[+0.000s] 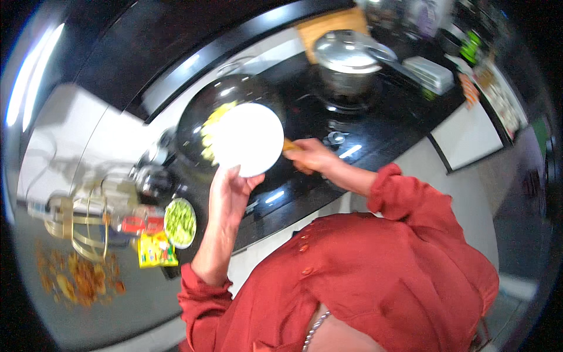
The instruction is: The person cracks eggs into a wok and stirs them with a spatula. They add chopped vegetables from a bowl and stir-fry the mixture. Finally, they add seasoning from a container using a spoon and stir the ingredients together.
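Note:
My left hand (233,187) grips the near rim of a white plate or bowl (253,136), tilted over a dark wok (191,119) on the black cooktop. Pale yellow-green chopped pieces (213,132) show along the far left side of the white dish; whether they lie in it or in the wok is hard to tell. My right hand (305,155) is closed around a wooden handle (289,145), whose far end is hidden behind the dish.
A lidded steel pressure cooker (347,66) stands at the back right, its long handle (396,68) pointing right. To the left are a bowl of chopped green vegetable (180,223), a yellow packet (157,250) and a gold-coloured wire rack (88,229). A clear plastic box (429,75) lies farther right.

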Motion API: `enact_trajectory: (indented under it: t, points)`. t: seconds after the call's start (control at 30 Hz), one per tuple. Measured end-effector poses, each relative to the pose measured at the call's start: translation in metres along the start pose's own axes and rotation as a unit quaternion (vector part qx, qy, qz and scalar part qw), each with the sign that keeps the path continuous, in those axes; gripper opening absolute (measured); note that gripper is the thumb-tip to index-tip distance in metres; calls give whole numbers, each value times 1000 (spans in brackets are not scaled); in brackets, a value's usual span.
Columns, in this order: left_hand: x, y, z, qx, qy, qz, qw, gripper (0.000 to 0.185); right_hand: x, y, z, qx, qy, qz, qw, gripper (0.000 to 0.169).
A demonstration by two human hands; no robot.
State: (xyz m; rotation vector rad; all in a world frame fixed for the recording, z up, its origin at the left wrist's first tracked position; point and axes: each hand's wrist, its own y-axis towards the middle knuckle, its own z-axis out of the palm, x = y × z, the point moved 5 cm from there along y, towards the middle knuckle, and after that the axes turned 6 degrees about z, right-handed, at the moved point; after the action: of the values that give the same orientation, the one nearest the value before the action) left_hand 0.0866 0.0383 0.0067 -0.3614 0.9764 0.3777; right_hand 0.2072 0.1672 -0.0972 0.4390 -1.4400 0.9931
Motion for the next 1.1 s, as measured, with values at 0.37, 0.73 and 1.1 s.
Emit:
enact_trajectory:
  t: [0.37,0.73,1.1]
  points:
    - [89,-38,141,203,137,-218,945,48,-40,-83,-74,134,562,36,815,34]
    - [181,-8,227,192,234,-279,911,42,-32,-212,-213,-269,86,-136,950,42]
    - [247,10,241,308,227,-241,892,53,-53,-175,-366,-406,58,-4,912,34]
